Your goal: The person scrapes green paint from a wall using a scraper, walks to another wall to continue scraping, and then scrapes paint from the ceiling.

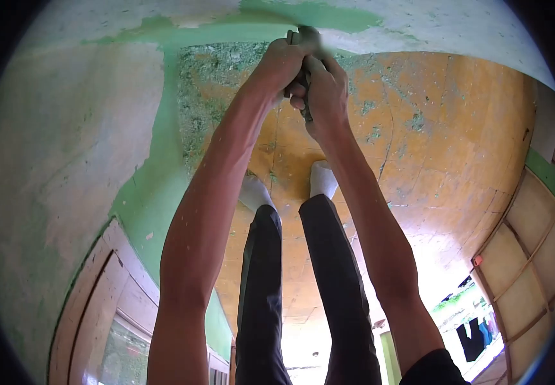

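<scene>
My left hand (pixel 284 63) and my right hand (pixel 329 93) are close together at the top of the view, both closed around a dark hand tool (pixel 307 109). Its head (pixel 309 38) is smeared by motion and lies right at the lower part of the wall (pixel 268 32), where green paint shows between pale patches. Fingers cover most of the tool, so I cannot tell its exact kind. Both arms reach forward, and small pale specks show over them.
Green flakes litter the orange tiled floor (pixel 444 128), thickest along the wall. My feet in pale socks (pixel 322 179) stand below my hands. A patchy wall (pixel 66 141) with a pale wooden frame (pixel 88 308) rises at left. A panelled partition (pixel 528 256) and hanging clothes (pixel 473 340) are at right.
</scene>
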Available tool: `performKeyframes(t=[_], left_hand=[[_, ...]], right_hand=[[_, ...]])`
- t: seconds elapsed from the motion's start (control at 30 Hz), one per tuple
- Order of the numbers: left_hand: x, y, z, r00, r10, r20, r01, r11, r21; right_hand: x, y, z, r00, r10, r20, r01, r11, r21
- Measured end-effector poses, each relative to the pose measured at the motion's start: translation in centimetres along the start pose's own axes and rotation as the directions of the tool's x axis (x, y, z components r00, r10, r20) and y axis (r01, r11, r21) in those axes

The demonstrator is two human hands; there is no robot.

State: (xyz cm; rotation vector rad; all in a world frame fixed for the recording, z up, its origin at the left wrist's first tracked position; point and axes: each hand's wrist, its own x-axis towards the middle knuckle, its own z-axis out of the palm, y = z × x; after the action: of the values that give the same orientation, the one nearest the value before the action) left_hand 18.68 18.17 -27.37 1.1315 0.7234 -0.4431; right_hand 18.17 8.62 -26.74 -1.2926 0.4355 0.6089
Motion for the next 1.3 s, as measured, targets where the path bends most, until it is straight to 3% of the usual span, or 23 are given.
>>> performKeyframes(t=[0.13, 0.3, 0.47, 0.53, 0.63, 0.77, 0.83, 0.93, 1.03, 1.13, 1.23, 1.3], left_hand=[[1.7, -1.7, -0.4, 0.989, -0.07, -0.133, 0.074, 0.997, 0.02], [1.1, -0.8, -0.5, 0.993, -0.039, -0.108, 0.04, 0.999, 0.003], [1.0, -0.3, -0.7, 0.993, -0.041, -0.114, 0.041, 0.999, -0.002], [1.0, -1.1, -1.1, 0.993, 0.031, -0.111, -0.045, 0.99, -0.131], [1.8, -1.8, -2.5, 0.998, -0.02, -0.064, 0.015, 0.997, -0.071], [0.3, -0.9, -1.8, 0.991, 0.1, -0.087, -0.112, 0.984, -0.138], [1.2, -1.8, -2.9, 0.995, 0.011, -0.104, -0.012, 1.0, -0.006], [0.3, -1.1, -2.4, 0.99, 0.067, -0.122, -0.066, 0.998, 0.016], [0.6, -1.3, -2.6, 0.99, 0.136, -0.032, -0.139, 0.986, -0.091], [1.4, -1.9, -3.3, 0.995, 0.082, -0.057, -0.083, 0.996, -0.015], [0.5, -0.8, -2.6, 0.986, 0.162, -0.04, -0.164, 0.984, -0.062], [1.7, -1.2, -3.3, 0.991, 0.118, -0.059, -0.122, 0.991, -0.052]], right_hand=[[-0.3, 1.1, 0.0, 1.0, 0.014, 0.01, -0.014, 1.0, 0.016], [-0.1, 0.6, 0.5, 0.997, -0.012, 0.07, 0.003, 0.992, 0.128], [0.6, 0.6, 1.1, 0.998, -0.004, 0.069, -0.002, 0.995, 0.096], [0.8, 1.0, 1.4, 0.997, 0.013, 0.071, -0.02, 0.995, 0.099], [0.9, 2.0, 2.0, 0.996, 0.016, 0.086, -0.023, 0.996, 0.087], [0.3, 1.6, 2.2, 0.999, -0.007, 0.05, 0.006, 1.0, 0.026], [0.1, 2.8, 2.3, 0.999, -0.008, 0.051, 0.007, 1.0, 0.022], [0.0, 2.0, 3.0, 0.998, -0.022, 0.057, 0.016, 0.994, 0.105], [-1.0, 0.8, 2.5, 0.999, 0.009, 0.049, -0.011, 0.999, 0.039], [0.0, 1.7, 2.9, 0.999, 0.039, 0.007, -0.038, 0.999, -0.034], [-0.1, 0.6, 3.0, 0.998, 0.023, 0.054, -0.025, 0.999, 0.035], [-0.1, 1.0, 2.9, 1.0, 0.016, 0.024, -0.015, 0.999, -0.037]])
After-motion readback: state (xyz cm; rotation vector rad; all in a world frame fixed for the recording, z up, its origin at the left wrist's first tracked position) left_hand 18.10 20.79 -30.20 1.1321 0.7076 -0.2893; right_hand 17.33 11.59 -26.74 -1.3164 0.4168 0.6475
